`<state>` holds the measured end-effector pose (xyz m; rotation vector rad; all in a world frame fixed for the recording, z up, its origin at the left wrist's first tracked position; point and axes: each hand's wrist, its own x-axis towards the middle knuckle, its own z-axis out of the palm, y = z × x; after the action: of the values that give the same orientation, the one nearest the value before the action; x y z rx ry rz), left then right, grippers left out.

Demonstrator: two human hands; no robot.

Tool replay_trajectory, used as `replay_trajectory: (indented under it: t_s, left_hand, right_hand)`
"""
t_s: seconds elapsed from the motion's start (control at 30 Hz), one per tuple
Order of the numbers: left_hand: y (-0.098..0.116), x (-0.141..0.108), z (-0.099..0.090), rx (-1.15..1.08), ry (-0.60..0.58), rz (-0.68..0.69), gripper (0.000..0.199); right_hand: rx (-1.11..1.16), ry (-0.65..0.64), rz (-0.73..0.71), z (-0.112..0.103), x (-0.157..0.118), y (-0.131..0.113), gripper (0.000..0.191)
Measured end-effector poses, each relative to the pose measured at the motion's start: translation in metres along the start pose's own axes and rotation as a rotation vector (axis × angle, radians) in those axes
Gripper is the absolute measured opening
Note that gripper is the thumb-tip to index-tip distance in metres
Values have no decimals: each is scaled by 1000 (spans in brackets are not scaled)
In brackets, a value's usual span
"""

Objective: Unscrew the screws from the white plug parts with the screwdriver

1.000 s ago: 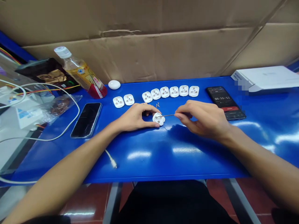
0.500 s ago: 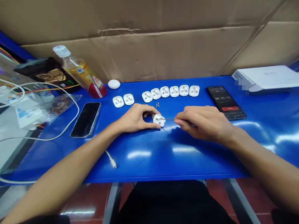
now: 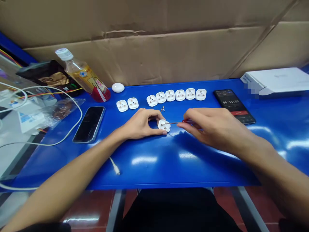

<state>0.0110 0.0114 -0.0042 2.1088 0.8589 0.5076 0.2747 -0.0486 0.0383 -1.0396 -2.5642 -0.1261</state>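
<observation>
My left hand (image 3: 143,124) rests on the blue tabletop, thumb and fingers closed around the edges of a small white plastic housing (image 3: 166,128) with metal contacts inside. In my right hand (image 3: 210,124) is a screwdriver (image 3: 172,123) with a thin metal shaft and a reddish handle, mostly hidden by the fingers. The shaft lies nearly level, its tip at a metal contact in the housing. Just behind the left hand is a little pile of small screws (image 3: 163,109). Similar white housings (image 3: 180,95) stand in a row farther back, with two more (image 3: 122,105) to their left.
A dark phone (image 3: 89,124), a drink bottle (image 3: 84,75), a white egg-shaped object (image 3: 118,87) and white cables (image 3: 77,129) lie on the left. Right of the hands are a phone showing a timer (image 3: 231,102) and a white box (image 3: 277,80). Cardboard (image 3: 169,54) closes off the back.
My right hand has turned at the wrist, its fingers opening slightly so that the reddish screwdriver handle shows. The left hand and the housing have hardly moved.
</observation>
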Motion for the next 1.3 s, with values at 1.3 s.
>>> replay_trajectory:
  t_s: [1.3]
  left_hand:
    - [-1, 1, -2, -10, -35, 8, 40]
  right_hand:
    - [86, 230, -12, 14, 4, 4, 11]
